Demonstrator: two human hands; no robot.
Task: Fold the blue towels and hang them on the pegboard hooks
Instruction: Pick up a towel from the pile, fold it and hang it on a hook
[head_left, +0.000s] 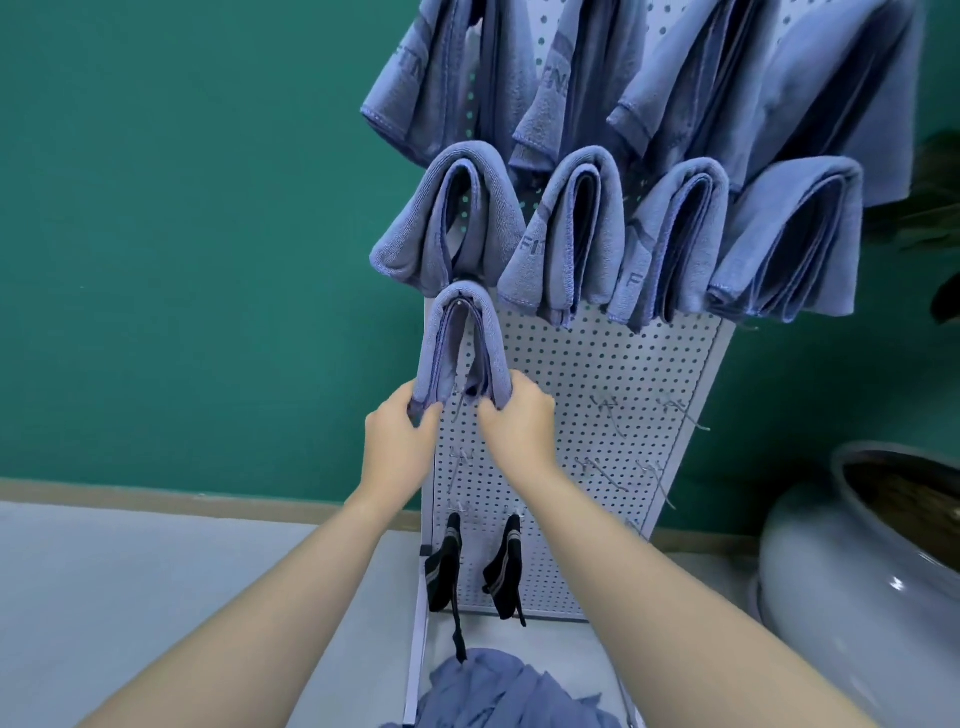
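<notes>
A folded blue towel (457, 343) hangs over a hook at the left of the white pegboard (597, 374). My left hand (397, 436) grips its left hanging end, and my right hand (519, 421) grips its right hanging end. Above it, several folded blue towels (571, 228) hang in two rows. A heap of loose blue towels (498, 691) lies at the foot of the board. Several bare wire hooks (680, 410) stick out to the right of my hands.
Two black straps (447, 561) hang from low hooks on the board. A large grey ceramic pot (857, 561) stands on the floor at the right. A green wall is behind, and plant leaves (930, 192) show at the right edge.
</notes>
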